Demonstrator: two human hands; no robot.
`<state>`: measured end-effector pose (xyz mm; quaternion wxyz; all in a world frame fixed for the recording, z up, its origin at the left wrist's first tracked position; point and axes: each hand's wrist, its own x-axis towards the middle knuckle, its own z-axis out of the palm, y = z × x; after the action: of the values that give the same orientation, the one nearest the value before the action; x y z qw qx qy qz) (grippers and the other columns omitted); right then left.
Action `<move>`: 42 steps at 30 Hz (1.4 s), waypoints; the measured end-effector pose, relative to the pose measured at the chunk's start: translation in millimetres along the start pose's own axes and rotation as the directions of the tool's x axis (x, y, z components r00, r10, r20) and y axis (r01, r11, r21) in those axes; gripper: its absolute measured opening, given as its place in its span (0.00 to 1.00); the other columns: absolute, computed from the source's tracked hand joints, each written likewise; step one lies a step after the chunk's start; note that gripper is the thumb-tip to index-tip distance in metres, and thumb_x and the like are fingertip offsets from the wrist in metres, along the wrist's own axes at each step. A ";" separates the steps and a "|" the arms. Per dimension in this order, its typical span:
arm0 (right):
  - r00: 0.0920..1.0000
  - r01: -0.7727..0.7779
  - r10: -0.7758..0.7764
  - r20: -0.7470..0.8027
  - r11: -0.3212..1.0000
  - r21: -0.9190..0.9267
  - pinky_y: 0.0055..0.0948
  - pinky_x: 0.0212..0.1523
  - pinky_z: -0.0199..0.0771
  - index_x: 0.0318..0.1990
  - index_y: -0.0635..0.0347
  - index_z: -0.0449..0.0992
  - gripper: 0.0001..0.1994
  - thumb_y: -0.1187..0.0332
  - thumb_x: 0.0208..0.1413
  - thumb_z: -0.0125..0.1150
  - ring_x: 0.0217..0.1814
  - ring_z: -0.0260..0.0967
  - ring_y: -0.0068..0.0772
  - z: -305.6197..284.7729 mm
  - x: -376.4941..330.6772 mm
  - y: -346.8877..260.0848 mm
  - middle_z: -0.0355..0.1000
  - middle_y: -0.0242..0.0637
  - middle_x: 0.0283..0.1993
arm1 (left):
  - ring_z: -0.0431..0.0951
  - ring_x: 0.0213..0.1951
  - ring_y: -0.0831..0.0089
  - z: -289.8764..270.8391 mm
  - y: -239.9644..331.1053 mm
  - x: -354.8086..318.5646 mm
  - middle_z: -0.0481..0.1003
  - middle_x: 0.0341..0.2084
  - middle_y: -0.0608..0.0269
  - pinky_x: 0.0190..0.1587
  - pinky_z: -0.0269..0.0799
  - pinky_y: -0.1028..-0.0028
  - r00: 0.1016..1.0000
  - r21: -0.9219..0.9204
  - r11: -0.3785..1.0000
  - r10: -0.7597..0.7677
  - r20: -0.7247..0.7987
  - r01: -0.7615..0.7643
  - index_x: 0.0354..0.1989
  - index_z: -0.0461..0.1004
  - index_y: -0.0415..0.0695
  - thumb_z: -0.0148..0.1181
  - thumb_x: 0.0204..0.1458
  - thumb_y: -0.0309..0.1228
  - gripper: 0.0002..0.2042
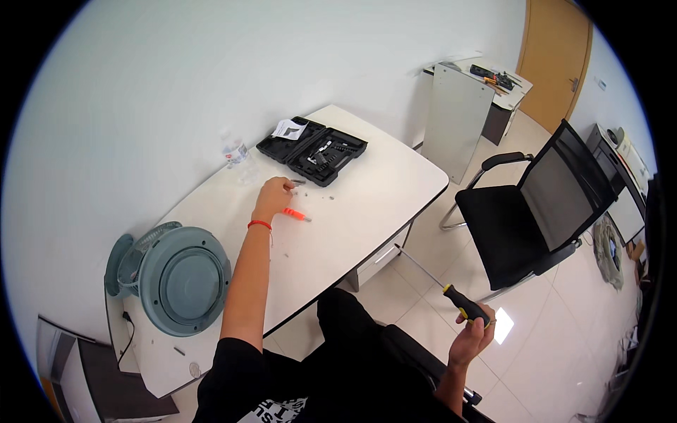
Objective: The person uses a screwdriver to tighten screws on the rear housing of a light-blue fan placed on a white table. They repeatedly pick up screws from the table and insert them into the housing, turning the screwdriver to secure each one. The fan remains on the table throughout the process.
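My right hand (474,337) grips a screwdriver (464,304) by its black and yellow handle. Its long shaft points up and left, over the floor beside the table. On the white table (374,166), my left hand (273,197) has its fingers bent together at small grey metal pieces (299,182); what is between the fingertips is too small to make out. Just below that hand lies a short orange-handled tool (293,213). Beyond it rests an open black tool case (326,156) with bits inside and a paper leaflet (289,129) on its lid.
A grey-green fan-like appliance (185,280) lies at the table's left end, near a black plug (126,316). A clear bottle (234,151) stands by the wall. Tiny parts are scattered on the tabletop. A black office chair (529,211) is to the right.
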<state>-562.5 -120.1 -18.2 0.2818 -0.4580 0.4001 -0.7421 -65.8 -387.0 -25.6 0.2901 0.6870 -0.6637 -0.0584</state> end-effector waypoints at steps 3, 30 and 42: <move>0.998 -0.005 0.003 -0.059 1.000 -0.031 0.27 0.34 0.67 0.45 0.68 0.70 0.16 0.60 0.65 0.50 0.34 0.65 0.28 -10.5 2.2 -0.7 0.68 0.42 0.40 | 0.81 0.40 0.55 6.3 -7.6 11.4 0.81 0.35 0.51 0.47 0.76 0.63 0.997 -0.073 0.997 -0.025 -0.072 0.019 0.36 0.83 0.40 0.60 0.50 0.24 0.07; 0.990 -0.026 0.009 -0.143 0.993 -0.113 0.28 0.34 0.66 0.47 0.69 0.71 0.17 0.60 0.64 0.50 0.34 0.66 0.29 -39.4 11.8 9.6 0.68 0.41 0.40 | 0.79 0.30 0.65 -3.8 19.2 11.8 0.77 0.39 0.56 0.40 0.76 0.68 0.987 -0.171 0.978 0.134 0.084 -0.118 0.39 0.83 0.41 0.63 0.50 0.22 0.08; 0.988 -0.040 0.025 -0.153 0.995 -0.096 0.28 0.34 0.66 0.46 0.69 0.71 0.17 0.61 0.63 0.51 0.33 0.65 0.29 -35.2 16.3 14.7 0.68 0.40 0.39 | 0.81 0.32 0.62 -3.9 -1.5 16.2 0.80 0.37 0.54 0.40 0.77 0.69 0.996 -0.242 0.967 0.086 0.025 -0.078 0.40 0.81 0.38 0.56 0.49 0.18 0.12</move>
<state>-600.5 -128.7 -32.5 0.2398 -0.4072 0.4639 -0.7493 -60.9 -401.1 -18.2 0.3616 0.6175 -0.6847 -0.1386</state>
